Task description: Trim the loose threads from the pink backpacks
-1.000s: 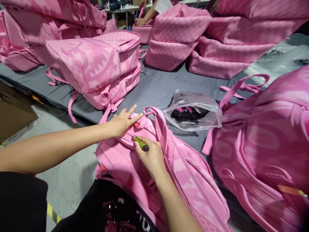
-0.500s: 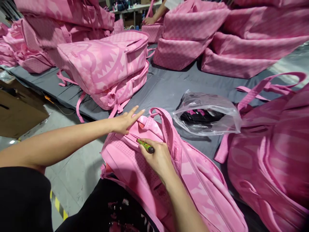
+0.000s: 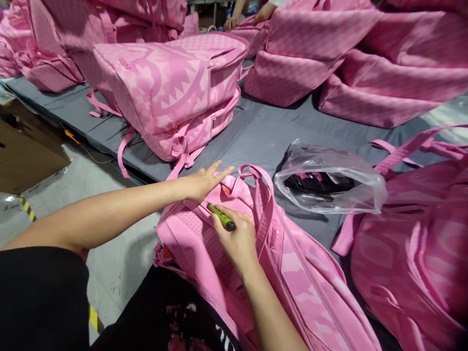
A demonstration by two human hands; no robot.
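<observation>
Grey-covered worktop (image 3: 263, 131) spread wide, loaded with pink backpacks: heaps along the far edge (image 3: 351, 73), a stacked pair (image 3: 171, 92) with a toothed print at the left, another large one (image 3: 413, 243) slumped at the right. Nearest, a pink backpack (image 3: 285, 263) lying back-panel up, half on the worktop's near edge and half against the lap, likely propped that way to bring its top seam close. Clear plastic bag (image 3: 329, 180) just beyond it on the grey cover, with dark items inside, too crumpled to read. Cardboard box (image 3: 29, 151) on the floor at far left. Left hand (image 3: 204, 183) flat and open, fingers spread, gripping nothing, pressed on the backpack's top edge beside the carry handle (image 3: 261, 183), apparently to pin the fabric taut. Right hand (image 3: 237, 239) curled shut around a green pen-like tool (image 3: 222, 217), dark tip toward the wrist, green end laid against the seam below the left hand; possibly a marker or thread burner, hard to tell. Far back, another person's hands (image 3: 248, 17) on a pink bag
</observation>
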